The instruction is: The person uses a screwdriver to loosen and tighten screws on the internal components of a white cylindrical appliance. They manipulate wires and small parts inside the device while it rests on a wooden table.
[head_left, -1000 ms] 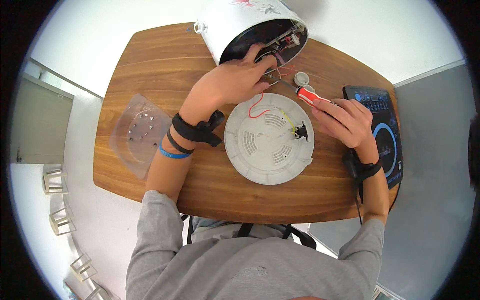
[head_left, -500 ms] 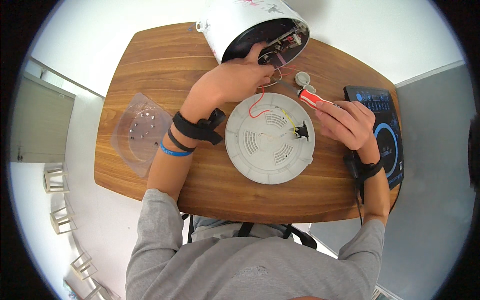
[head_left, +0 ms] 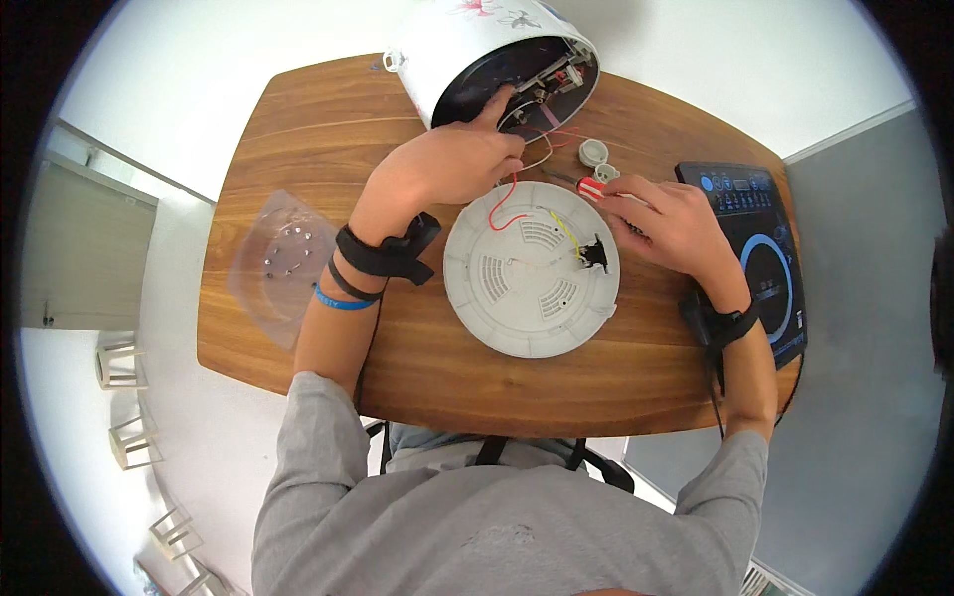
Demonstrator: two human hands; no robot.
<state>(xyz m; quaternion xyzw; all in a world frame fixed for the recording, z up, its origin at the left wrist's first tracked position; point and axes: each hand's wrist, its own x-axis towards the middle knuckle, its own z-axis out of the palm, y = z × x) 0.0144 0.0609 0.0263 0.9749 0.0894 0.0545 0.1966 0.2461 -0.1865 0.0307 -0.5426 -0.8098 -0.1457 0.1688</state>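
Observation:
A white rice cooker with a floral print point(head_left: 452, 60) lies tipped at the far side of the table, its open underside facing me. Circuit parts point(head_left: 566, 81) and wires show inside. My left hand point(head_left: 452, 164) is at the opening's lower rim, one finger stretched inside and the others bent near the wires; it appears to hold nothing. Closed round the red-and-white handle of a screwdriver point(head_left: 590, 189) is my right hand point(head_left: 671, 221); the shaft points left toward the wires. Below both hands lies the round grey base cover point(head_left: 477, 318), with a black socket point(head_left: 594, 254) and red and yellow wires.
Left of my arm, a clear plastic tray point(head_left: 260, 313) holds several small screws. Two small grey round parts point(head_left: 593, 152) sit beyond the screwdriver. A black induction cooktop point(head_left: 760, 223) occupies the table's right end. Stools point(head_left: 124, 368) stand on the floor at left.
My right hand has shifted left and up with the screwdriver, turning so it covers more of the handle. My left hand stays at the opening. The whole view has shifted slightly.

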